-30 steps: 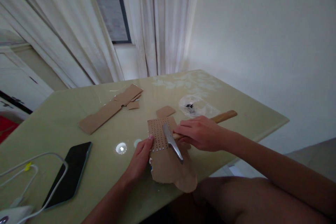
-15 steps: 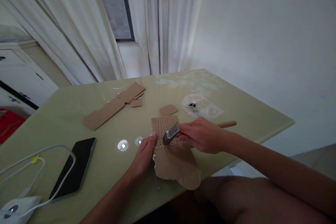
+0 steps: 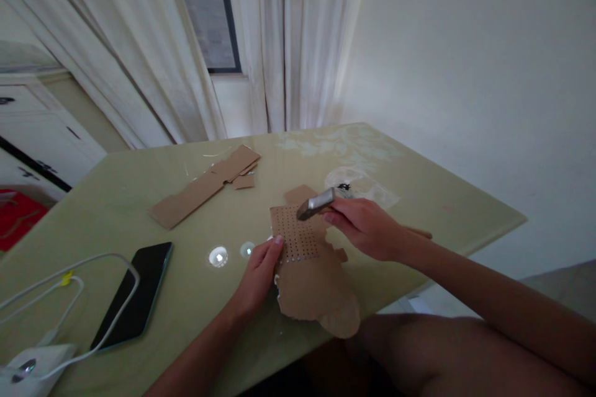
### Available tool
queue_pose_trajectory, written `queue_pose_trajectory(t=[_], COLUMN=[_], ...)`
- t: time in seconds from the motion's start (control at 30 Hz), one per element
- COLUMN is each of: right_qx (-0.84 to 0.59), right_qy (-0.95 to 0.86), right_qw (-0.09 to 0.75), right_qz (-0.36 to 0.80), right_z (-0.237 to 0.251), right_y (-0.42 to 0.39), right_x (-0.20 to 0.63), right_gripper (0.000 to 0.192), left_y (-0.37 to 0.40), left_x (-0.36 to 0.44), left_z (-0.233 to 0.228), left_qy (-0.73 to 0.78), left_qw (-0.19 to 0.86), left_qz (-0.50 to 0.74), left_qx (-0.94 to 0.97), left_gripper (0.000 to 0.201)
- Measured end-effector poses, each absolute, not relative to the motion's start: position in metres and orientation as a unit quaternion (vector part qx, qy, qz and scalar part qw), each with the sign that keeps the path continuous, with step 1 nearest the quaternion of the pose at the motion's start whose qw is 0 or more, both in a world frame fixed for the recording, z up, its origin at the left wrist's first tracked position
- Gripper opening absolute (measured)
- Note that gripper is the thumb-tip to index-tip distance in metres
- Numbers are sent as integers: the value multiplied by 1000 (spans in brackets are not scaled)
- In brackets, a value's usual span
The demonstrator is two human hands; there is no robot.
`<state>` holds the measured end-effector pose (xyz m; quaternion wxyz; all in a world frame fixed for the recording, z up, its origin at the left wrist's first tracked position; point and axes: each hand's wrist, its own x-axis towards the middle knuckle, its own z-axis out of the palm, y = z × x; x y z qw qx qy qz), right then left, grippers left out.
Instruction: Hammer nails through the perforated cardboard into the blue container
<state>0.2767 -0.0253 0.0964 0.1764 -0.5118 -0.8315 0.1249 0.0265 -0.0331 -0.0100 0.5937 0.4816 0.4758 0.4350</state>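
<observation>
A pale wall and white curtains with a dark window stand beyond both hands, and a white cabinet lies far out to the left of the left hand. The glossy pale green table carries everything. A long cardboard strip lies ahead of the left hand, well apart from it. A dark phone rests further left of that hand, crossed by a white cable. Under the hands lies the cardboard piece, its far part punched with rows of small holes, its near edge overhanging the table.

The left hand presses flat on the left edge of the cardboard piece, fingers extended. The right hand is wrapped around a wooden-handled knife, whose blade points left, raised above the holes. A clear plastic bag sits just beyond the right hand.

A second ago the blade lay flat on the cardboard piece with the handle stretching right; now the knife is lifted clear and the right hand has risen, while the left hand keeps its place.
</observation>
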Motion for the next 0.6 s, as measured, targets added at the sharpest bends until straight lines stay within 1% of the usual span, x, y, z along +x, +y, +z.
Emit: queue_pose_trajectory(t=[0.1, 0.2, 0.3, 0.4, 0.47, 0.6], right_qx=[-564, -602, -621, -633, -643, -656], right_qy=[-773, -735, -717, -720, -719, -710], right_qw=[248, 264, 264, 241, 225, 220], right_qz=[154, 167, 175, 153, 136, 132], right_z=[89, 79, 70, 62, 54, 31], right_y=[-16, -6, 5, 16, 25, 44], right_x=[287, 294, 296, 291, 287, 280], right_gripper=[30, 28, 26, 25, 25, 27], left_y=[-34, -35, -35, -33, -33, -34], left_x=[26, 23, 19, 16, 15, 16], left_z=[-14, -20, -29, -34, -32, -20], left_qy=[460, 448, 447, 468, 483, 499], left_qw=[594, 607, 608, 590, 588, 608], left_qz=[444, 458, 489, 516, 525, 529], left_qx=[489, 470, 437, 408, 381, 319], left_gripper=[55, 55, 55, 53, 53, 53])
